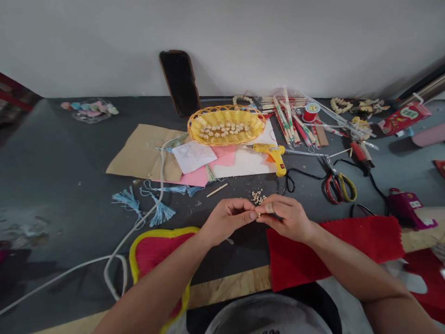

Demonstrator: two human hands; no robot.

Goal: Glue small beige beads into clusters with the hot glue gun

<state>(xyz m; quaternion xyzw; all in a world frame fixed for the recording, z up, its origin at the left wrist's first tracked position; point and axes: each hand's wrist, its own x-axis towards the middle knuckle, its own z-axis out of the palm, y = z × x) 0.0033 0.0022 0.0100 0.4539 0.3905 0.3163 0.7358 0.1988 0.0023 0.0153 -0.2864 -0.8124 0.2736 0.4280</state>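
Note:
My left hand [233,218] and my right hand [285,214] meet at the fingertips over the dark table. Both are closed in a pinch on a tiny pale wooden bead piece [259,215], mostly covered by the fingers. Just beyond the fingertips lies a loose heap of small pale wooden beads [257,196]. A short thin wooden stick [217,190] rests to the left of the heap. Farther back, a yellow woven basket [196,121] holds several flower-shaped clusters [224,131] of similar pale pieces. In front of the basket lies a yellow glue gun [276,155].
Scissors [336,183], packaged chopsticks [288,120] and red thread [310,112] lie right. Red felt [361,239] runs under my right forearm. Blue tassels [162,213], brown paper [139,153] and a white cable [137,227] are left. A phone [180,83] leans on the wall.

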